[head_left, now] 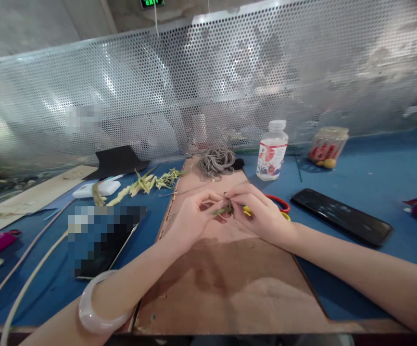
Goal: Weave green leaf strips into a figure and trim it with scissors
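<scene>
Over the middle of a brown wooden board (226, 283), my left hand (199, 214) and my right hand (253, 211) meet, fingertips almost touching. Between them is a small greenish-brown piece (226, 209), like a bit of plant strand; its exact kind is too small to make out. Both hands pinch it, the left from one side and the right from the other. Behind my right hand lie scissors with a red handle (279, 203) and something yellow, partly hidden by the fingers. A bundle of grey cord (217, 161) rests at the board's far end.
A labelled plastic bottle (272, 151) and a jar (328, 146) stand at the back right, before a perforated metal screen (208, 81). A black phone (341, 216) lies right of my hand. Left are another dark phone (116, 245), green-yellow plant strips (146, 182) and a white case (96, 189).
</scene>
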A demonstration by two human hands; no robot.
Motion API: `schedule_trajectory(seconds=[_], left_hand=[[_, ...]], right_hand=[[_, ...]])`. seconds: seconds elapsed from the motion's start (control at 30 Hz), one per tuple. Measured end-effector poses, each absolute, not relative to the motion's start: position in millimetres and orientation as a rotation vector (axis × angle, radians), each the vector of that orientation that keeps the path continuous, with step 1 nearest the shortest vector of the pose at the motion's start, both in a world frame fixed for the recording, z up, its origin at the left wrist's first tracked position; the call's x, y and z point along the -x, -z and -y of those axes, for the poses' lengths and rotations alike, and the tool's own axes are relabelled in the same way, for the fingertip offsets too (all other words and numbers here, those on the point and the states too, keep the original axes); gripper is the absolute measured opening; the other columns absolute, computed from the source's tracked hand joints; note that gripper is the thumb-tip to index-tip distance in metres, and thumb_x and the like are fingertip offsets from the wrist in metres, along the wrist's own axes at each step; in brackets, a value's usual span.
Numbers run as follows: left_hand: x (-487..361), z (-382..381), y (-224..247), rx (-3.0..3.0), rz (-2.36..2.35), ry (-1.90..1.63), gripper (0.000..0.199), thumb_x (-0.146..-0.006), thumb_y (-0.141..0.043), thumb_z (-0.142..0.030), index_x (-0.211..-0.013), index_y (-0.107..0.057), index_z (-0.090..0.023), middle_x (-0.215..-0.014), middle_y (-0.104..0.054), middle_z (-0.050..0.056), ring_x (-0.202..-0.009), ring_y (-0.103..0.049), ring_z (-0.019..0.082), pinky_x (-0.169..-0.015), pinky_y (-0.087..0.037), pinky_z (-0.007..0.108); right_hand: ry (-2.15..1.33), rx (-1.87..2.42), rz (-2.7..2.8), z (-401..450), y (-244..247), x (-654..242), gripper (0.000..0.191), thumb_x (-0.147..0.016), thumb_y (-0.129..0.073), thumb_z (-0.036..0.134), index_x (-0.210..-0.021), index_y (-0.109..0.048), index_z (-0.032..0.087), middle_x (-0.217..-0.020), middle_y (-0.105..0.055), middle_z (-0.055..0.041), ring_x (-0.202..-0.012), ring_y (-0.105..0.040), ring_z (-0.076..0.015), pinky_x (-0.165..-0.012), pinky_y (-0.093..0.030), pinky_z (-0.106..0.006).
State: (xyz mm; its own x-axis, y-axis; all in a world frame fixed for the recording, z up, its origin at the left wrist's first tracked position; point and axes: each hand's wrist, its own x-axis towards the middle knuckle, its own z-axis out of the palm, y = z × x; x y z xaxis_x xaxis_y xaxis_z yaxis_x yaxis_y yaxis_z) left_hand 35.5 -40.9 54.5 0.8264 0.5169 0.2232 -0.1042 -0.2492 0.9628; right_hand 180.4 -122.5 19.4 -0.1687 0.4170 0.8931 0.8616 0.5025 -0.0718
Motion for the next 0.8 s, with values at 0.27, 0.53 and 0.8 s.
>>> schedule_trajectory(seconds=[0.27,0.53,0.8], left_hand=[[-34.7,36.3,-46.5,-1.467,-0.316,-0.461,0.018,-0.073,-0.062,-0.030,-0.078,-0.059,-0.013,-0.076,-0.058,0.002,-0.072,-0.058,0.012,-0.065,-0.049,0.027],[-37.0,35.2,-39.7,-1.496,-0.368,-0.536,0.018,-0.075,-0.058,-0.031,-0.076,-0.058,-0.014,-0.077,-0.056,0.002,-0.068,-0.052,0.009,-0.066,-0.045,0.024],[-38.0,33.9,-40.0,-1.756,-0.468,-0.651,0.022,-0.079,-0.052,-0.034,-0.082,-0.058,-0.013,-0.083,-0.061,0.006,-0.071,-0.054,0.012,-0.065,-0.045,0.025]], right_hand=[[0.589,1.099,1.896,121.6,-17.2,-184.7,0.017,-0.083,-0.043,0.009,-0.093,-0.049,0.022,-0.096,-0.057,-0.0080,-0.089,-0.054,-0.0174,-0.074,-0.050,-0.033],[0.495,1.174,1.876,118.5,-14.9,-180.1,0.014,-0.085,-0.043,0.012,-0.091,-0.052,0.020,-0.094,-0.057,-0.0091,-0.089,-0.053,-0.0188,-0.075,-0.048,-0.035],[0.186,1.313,1.514,127.6,-23.7,-169.1,0.014,-0.082,-0.047,0.014,-0.091,-0.056,0.020,-0.092,-0.056,-0.0069,-0.088,-0.055,-0.0182,-0.074,-0.048,-0.033]])
